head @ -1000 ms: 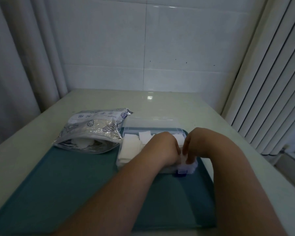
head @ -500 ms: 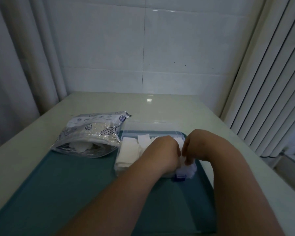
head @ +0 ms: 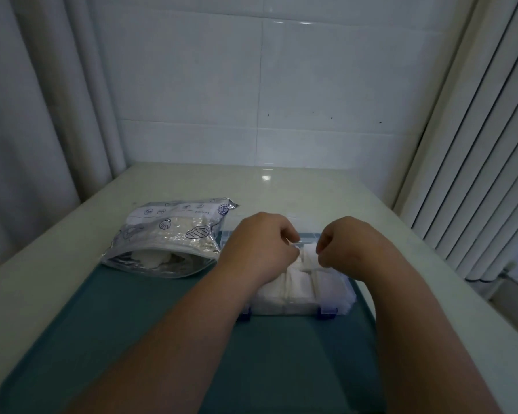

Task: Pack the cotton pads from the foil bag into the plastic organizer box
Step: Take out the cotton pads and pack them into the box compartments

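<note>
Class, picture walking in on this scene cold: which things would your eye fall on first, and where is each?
First, the left hand and right hand, which meet over the plastic organizer box on the teal tray and appear to pinch a white cotton pad between them. Next, the shiny foil bag, lying open-mouthed to the left of the box with more pads showing inside.
</note>
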